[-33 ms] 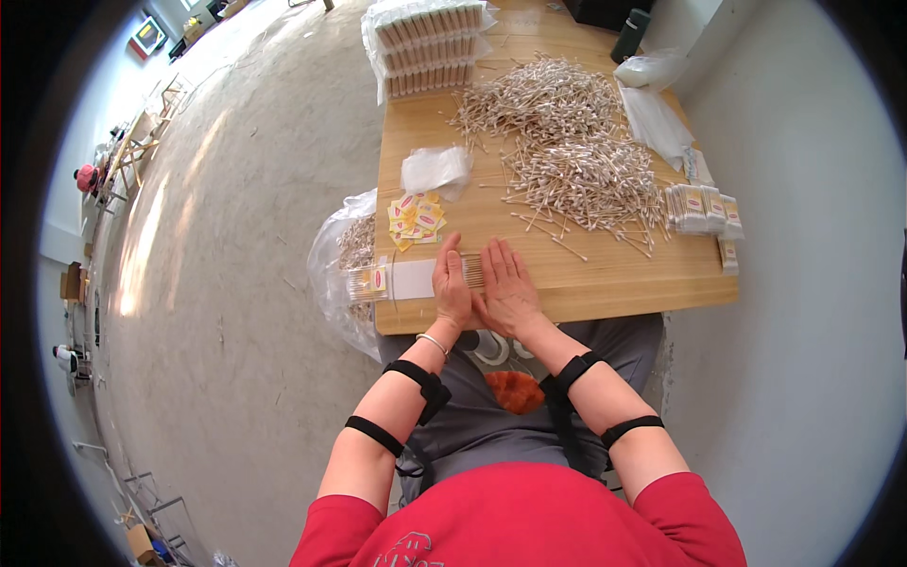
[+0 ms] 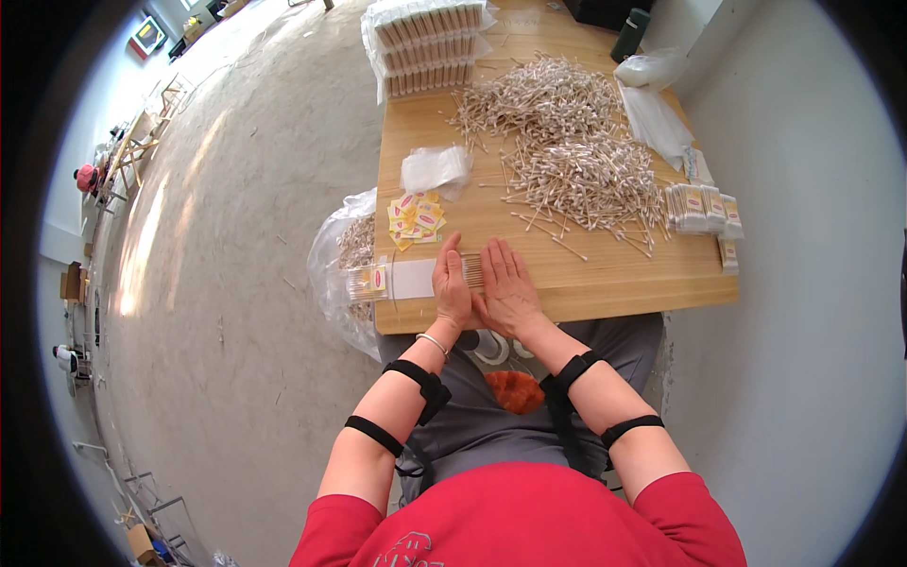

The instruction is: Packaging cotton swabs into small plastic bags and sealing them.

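Observation:
A row of cotton swabs [image 2: 473, 270] lies on the table between my two hands. On its left side my left hand [image 2: 453, 288] stands on edge, fingers stretched out and touching the row. My right hand [image 2: 510, 293] lies flat on the right, its extended fingers against the swabs. The heels of both hands meet near the table's front edge. Left of my left hand is a flat white strip [image 2: 413, 280]. At the strip's left end rests a clear bag of swabs [image 2: 363, 283] with a yellow-and-white card in it.
Behind my hands spreads a big heap of loose swabs [image 2: 586, 170]. Yellow cards [image 2: 416, 219] and clear bags [image 2: 436, 170] lie at left. Filled packets [image 2: 701, 208] line the right edge. Bundled swabs [image 2: 430, 49] stand at the back. A plastic sack [image 2: 326, 250] hangs beside the table [image 2: 605, 283].

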A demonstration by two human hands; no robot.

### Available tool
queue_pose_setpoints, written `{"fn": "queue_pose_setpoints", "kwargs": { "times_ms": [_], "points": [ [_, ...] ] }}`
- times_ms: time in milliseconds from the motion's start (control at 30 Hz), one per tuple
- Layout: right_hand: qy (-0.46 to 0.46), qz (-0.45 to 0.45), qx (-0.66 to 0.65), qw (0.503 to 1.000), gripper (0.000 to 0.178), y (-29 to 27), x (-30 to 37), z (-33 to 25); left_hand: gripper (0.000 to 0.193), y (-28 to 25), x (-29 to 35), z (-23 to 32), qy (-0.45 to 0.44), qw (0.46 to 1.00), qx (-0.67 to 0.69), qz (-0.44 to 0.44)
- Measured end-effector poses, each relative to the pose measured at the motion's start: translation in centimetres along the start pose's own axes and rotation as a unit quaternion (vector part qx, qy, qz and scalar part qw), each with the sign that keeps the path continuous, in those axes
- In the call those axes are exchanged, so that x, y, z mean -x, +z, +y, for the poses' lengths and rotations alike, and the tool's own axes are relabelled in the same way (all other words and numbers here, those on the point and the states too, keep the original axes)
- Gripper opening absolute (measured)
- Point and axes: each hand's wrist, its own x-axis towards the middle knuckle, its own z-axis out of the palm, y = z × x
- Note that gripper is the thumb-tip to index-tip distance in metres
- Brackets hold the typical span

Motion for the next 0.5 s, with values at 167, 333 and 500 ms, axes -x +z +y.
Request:
{"fn": "queue_pose_setpoints", "kwargs": {
  "times_ms": [167, 333, 500],
  "points": [
    [-0.008, 0.004, -0.02, 1.0, 0.079, -0.1, 0.0, -0.1, 0.046, -0.1, 0.1, -0.1, -0.019, 1.0, 0.008, -0.001],
    [-0.018, -0.008, -0.013, 1.0, 0.079, -0.2, 0.2, 0.3, 0.046, 0.4, 0.2, 0.0, -0.021, 1.0, 0.008, 0.005],
    [-0.02, -0.005, -0.026, 0.999, 0.078, -0.5, 0.0, -0.6, 0.047, -0.9, -0.4, -1.8, -0.03, 0.993, 0.108, 0.037]
  ]
}}
